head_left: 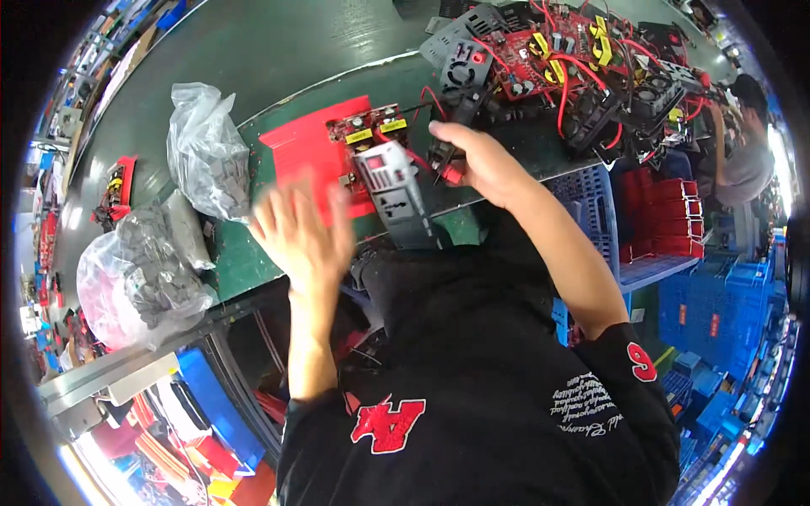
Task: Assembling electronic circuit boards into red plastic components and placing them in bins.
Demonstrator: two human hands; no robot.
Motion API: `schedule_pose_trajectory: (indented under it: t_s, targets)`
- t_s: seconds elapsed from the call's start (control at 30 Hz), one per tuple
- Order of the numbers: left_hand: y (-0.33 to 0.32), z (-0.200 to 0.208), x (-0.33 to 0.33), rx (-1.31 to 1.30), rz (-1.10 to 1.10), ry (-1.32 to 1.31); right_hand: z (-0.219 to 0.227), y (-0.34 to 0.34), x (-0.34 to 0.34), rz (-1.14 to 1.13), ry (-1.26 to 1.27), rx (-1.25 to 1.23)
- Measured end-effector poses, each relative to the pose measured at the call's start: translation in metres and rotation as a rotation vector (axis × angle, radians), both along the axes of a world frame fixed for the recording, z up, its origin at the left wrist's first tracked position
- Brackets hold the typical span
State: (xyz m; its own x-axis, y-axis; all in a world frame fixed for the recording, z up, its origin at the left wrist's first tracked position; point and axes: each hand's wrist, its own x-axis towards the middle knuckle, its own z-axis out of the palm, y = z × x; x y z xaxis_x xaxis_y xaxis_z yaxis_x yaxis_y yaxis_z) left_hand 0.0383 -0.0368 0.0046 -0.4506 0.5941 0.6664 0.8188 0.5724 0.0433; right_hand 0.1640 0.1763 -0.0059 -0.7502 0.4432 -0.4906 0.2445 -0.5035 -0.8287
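My left hand (299,234), smeared by motion, is raised with its fingers spread and holds nothing. It is over the near-left part of a flat red metal panel (308,139) on the bench. A small red circuit board (364,126) with yellow-wrapped parts rests on the panel. In front of it, a grey end plate (392,196) with socket openings stands at the bench's near edge. My right hand (491,164) is closed around a black piece with a red end (451,173), its thumb stretched past it. The fingers partly hide this piece. Red wires run beside it.
Several circuit boards (540,63), fans (650,101) and red wires are heaped at the back right. Clear plastic bags (202,139) of dark small parts lie at the left. Blue crates (709,312) and red housings (666,219) stand at the right, near another person (747,160).
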Motion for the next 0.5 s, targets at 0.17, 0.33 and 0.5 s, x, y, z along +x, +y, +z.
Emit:
schedule_pose_trajectory:
  t_s: [0.17,0.33,0.5]
  targets:
    - [0.035,-0.001,0.106,-0.169,0.230,-0.438,0.008,-0.015,-0.006,-0.014,0.026,0.000]
    - [0.022,0.003,0.072,0.027,0.091,-0.658,-0.011,-0.011,-0.001,-0.106,0.057,-0.022]
    - [0.008,0.050,-0.017,0.079,-0.080,-1.294,-0.012,-0.004,0.004,-0.021,0.145,-0.002]
